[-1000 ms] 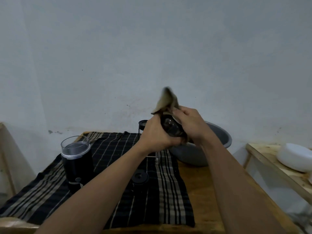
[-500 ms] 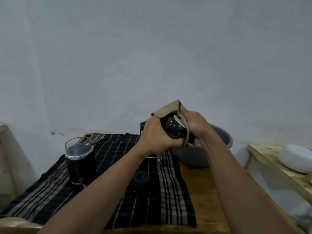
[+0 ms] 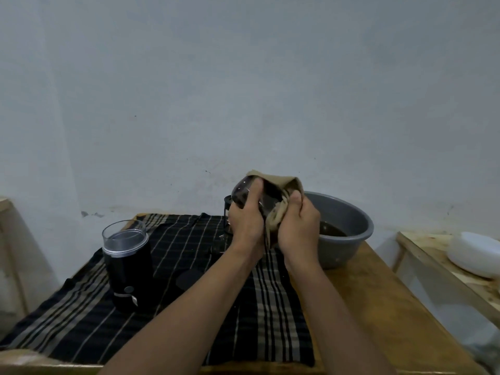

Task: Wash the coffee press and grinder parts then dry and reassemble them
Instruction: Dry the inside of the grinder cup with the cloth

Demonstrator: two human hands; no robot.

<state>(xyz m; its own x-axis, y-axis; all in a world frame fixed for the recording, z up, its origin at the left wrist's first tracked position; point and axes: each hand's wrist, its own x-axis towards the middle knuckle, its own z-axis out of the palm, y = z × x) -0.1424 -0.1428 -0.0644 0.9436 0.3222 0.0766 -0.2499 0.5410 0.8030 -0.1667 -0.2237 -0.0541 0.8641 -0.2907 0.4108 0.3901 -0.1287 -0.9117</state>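
The left grip is curled round a dark glass beaker, thumb laid across its side. The right grip is closed on a bunched tan cloth pressed against the beaker. Both are held in the air just left of the grey basin, above its rim. The beaker lies tilted, its long axis running from lower right to upper left, the bare end up-left. Left of the basin, a black grinder stands upright on a striped cloth on the worktop; its pale tag is too small to read. Half a second ago the tan cloth draped over the beaker's top; now it sits to the right, leaving more glass bare
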